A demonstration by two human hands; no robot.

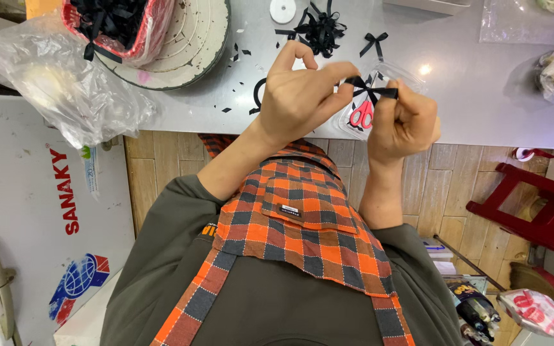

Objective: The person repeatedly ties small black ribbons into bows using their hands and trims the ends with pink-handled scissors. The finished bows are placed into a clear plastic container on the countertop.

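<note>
currently: small black ribbon bow (369, 90) held above the grey tabletop (482, 96), its long axis level between both hands, left hand (302, 96) pinching one loop, right hand (405, 118) pinching the other, red-handled scissors (361, 115) lying just beneath.

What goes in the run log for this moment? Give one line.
left hand: pinching ribbon bow | right hand: pinching same bow | red scissors: on table beneath | finished bows: piled beyond
</note>
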